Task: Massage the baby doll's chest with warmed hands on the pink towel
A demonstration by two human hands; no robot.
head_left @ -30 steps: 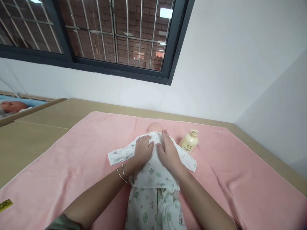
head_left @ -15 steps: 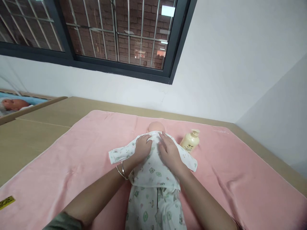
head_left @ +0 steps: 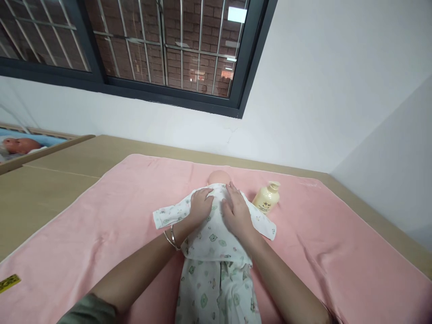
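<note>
A baby doll lies on a pink blanket (head_left: 128, 202), its bald head (head_left: 218, 177) toward the wall. It wears a white printed top (head_left: 216, 238) and matching trousers (head_left: 202, 292), with the sleeves spread to both sides. My left hand (head_left: 201, 207) rests on the upper left of the top, fingers laid out over the cloth. On the upper right lies my right hand (head_left: 236, 211), flat with its fingers stretched toward the doll's head. A cream pump bottle (head_left: 267, 198) stands beside the right sleeve.
Behind the blanket runs a wooden table edge (head_left: 111, 144) against a white wall (head_left: 303, 90). A dark-framed window (head_left: 236, 103) with bars is above. At far left, another doll (head_left: 22, 145) lies in a blue-lined crib. A yellow label (head_left: 9, 283) is on the blanket's left.
Both hands stay on the doll's top with almost no movement. The view has shifted very slightly.
</note>
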